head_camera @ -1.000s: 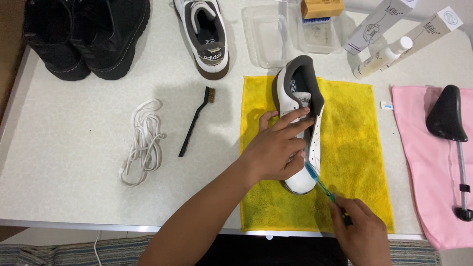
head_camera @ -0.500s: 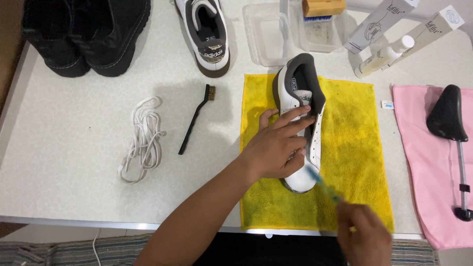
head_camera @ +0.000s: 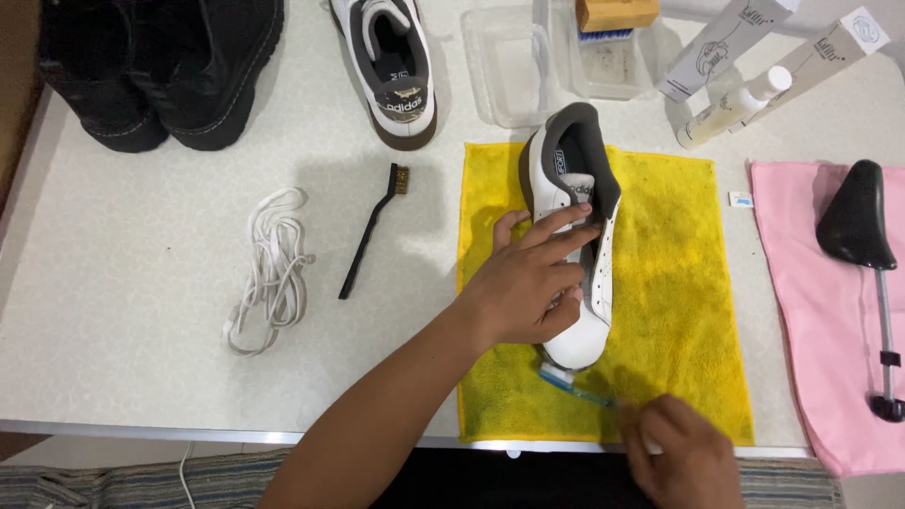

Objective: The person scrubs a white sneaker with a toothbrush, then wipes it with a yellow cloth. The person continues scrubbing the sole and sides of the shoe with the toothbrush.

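The left hand [head_camera: 528, 287] lies flat over the white sneaker [head_camera: 575, 245], fingers spread across its tongue and lace eyelets, pressing it down onto the yellow cloth [head_camera: 679, 283]. The right hand [head_camera: 683, 452], somewhat blurred, is closed round the handle of a blue toothbrush [head_camera: 570, 385], whose bristled head touches the sneaker's toe at the end nearest the person. The sneaker lies lengthwise on the left half of the cloth, heel pointing away. Left of the sneaker, on the bare table [head_camera: 141, 236], lies a small black wire brush [head_camera: 372, 228], and farther left a loose bundle of white laces [head_camera: 269, 273]. Beyond the sneaker's heel stands a clear plastic tray [head_camera: 514, 75] and a wooden-backed brush [head_camera: 617, 14]; up and left of the heel sits the matching second sneaker [head_camera: 386, 66], and well left of that a pair of black shoes [head_camera: 160, 66]. Up and right of the sneaker lie two white boxes and a bottle [head_camera: 731, 104]. Far right of the sneaker a black shoe tree [head_camera: 863, 236] rests on a pink cloth [head_camera: 811, 311].
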